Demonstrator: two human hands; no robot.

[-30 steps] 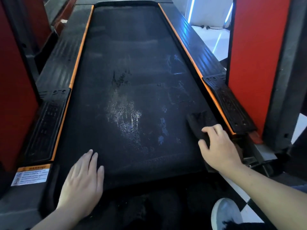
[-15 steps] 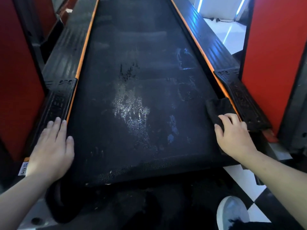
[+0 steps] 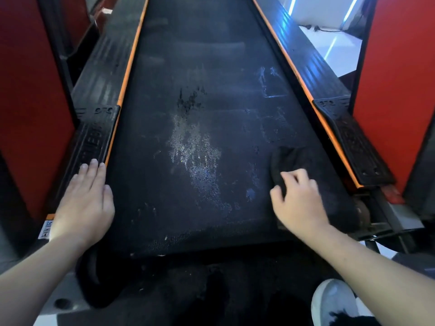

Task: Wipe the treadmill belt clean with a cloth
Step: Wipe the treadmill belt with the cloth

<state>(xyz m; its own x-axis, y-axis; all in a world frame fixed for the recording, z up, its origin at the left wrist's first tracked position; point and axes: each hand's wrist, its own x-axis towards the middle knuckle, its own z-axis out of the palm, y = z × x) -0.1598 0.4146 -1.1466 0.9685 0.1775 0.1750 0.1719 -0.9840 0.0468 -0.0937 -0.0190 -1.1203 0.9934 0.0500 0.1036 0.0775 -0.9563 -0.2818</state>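
So the treadmill belt [image 3: 204,55] runs straight away from the person, long axis dead ahead, and they're at its near end. The right hand [image 3: 297,201] has its fingers curled over a dark cloth [image 3: 290,161], gripping its near edge. The wad lies on the belt close to the right border. The left hand [image 3: 86,201] is flat, fingers straight, holding nothing. It rests on the left side rail [image 3: 98,97] right by the orange trim [image 3: 128,74], probably just for balance.

What the next move turns on: the big whitish smear [image 3: 195,156] sits mid-belt, between the 2 hands, so it's off to the left of the cloth at about the same depth. The right hand has the cloth, so a sideways sweep to the left looks like the obvious call. Faint bluish marks [image 3: 267,78] farther up, ahead of the cloth, would need a longer reach.

Nothing lies on the belt between cloth and smear. Around it there's the right side rail [image 3: 353,142] just beside the cloth and red uprights [image 3: 30,102] on both sides. There's also a warning label [image 3: 46,231] by the left wrist and a white shoe [image 3: 334,300] at bottom right. Judging by the grime, most of the wiping looks undone.
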